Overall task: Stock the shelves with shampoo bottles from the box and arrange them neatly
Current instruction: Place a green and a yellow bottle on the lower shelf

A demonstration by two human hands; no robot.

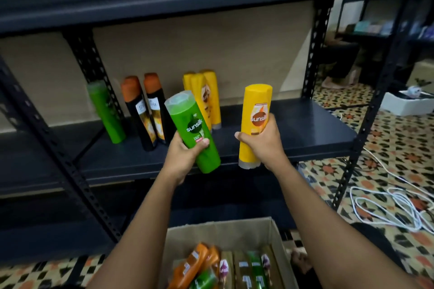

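Observation:
My left hand (182, 156) grips a green Sunsilk bottle (191, 124), tilted left, in front of the dark shelf (305, 131). My right hand (263, 141) grips a yellow Sunsilk bottle (256, 110), upright with its cap down, just over the shelf's front edge. On the shelf stand a green bottle (106, 112), two black bottles with orange tops (145, 110) and three yellow bottles (210, 94). Below, the open cardboard box (274, 232) holds several more bottles (234, 267) in orange, green and olive.
The black metal rack has perforated uprights (70, 171) and an upper shelf (164, 4) with blue and green items on it. White cables (394, 204) lie on the patterned tile floor to the right, near a white box (408, 103).

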